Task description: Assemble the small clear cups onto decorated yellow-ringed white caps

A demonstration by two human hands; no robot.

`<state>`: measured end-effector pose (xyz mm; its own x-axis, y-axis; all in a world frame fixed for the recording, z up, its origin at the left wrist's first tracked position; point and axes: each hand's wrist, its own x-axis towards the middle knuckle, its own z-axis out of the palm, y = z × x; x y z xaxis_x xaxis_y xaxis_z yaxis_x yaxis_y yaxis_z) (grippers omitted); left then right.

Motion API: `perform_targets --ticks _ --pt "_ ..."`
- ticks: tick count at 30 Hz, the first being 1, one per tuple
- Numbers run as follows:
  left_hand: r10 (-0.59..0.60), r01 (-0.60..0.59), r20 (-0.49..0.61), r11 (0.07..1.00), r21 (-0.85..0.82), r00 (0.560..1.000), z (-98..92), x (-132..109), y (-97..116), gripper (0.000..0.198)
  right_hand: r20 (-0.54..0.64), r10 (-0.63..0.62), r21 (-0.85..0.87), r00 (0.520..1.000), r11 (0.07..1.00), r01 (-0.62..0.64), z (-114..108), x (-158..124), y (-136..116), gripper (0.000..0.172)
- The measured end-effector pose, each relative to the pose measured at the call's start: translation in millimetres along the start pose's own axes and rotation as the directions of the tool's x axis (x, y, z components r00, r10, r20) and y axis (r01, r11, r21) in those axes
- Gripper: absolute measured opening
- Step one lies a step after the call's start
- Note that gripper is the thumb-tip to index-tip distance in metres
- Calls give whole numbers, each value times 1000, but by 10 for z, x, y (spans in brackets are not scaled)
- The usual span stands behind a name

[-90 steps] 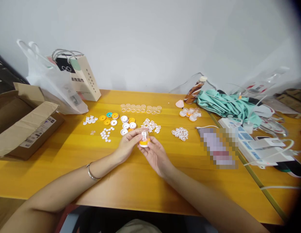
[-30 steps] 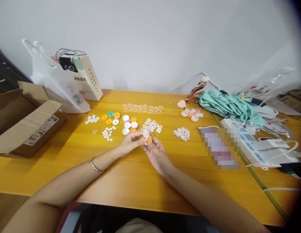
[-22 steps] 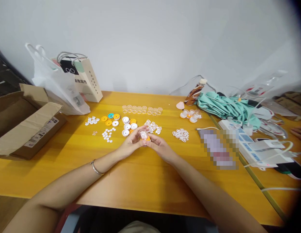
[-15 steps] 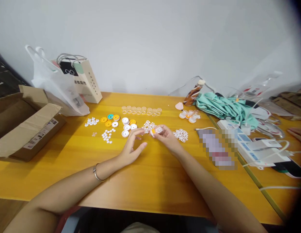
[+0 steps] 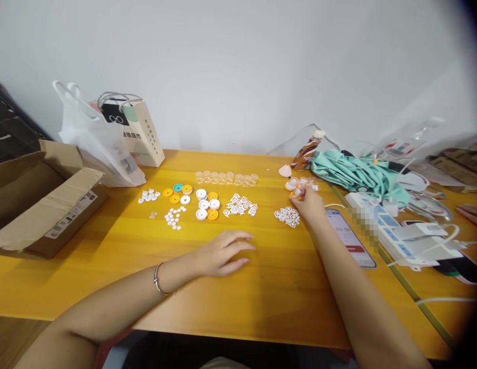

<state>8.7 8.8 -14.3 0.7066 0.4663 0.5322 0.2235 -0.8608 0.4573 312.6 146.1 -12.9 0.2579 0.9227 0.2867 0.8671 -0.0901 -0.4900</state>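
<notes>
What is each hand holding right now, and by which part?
The right hand pinches a clear capsule in its fingertips; the exact grip spot is too small to tell. The left hand holds nothing, flat on the table.

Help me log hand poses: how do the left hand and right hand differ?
The left hand lies flat and open on the table, holding nothing; the right hand pinches a small orange-and-clear piece. The left hand sits close in; the right hand reaches out to similar pieces. The left hand's wrist has a bracelet; the right hand's has none. Both are ungloved.
</notes>
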Motion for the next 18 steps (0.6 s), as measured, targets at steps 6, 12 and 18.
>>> perform_targets --ticks 6,12,18 --pt "52 -52 21 998 43 998 13 -12 -14 34 -165 -125 -86 978 990 112 92 -25 34 51" --pt "47 -48 27 999 26 999 8 1 -23 33 -127 -16 -81 992 997 6 103 -12 87 36" --pt "62 -63 35 998 19 997 14 20 -6 34 -142 -53 -81 988 996 42 156 16 161 16"
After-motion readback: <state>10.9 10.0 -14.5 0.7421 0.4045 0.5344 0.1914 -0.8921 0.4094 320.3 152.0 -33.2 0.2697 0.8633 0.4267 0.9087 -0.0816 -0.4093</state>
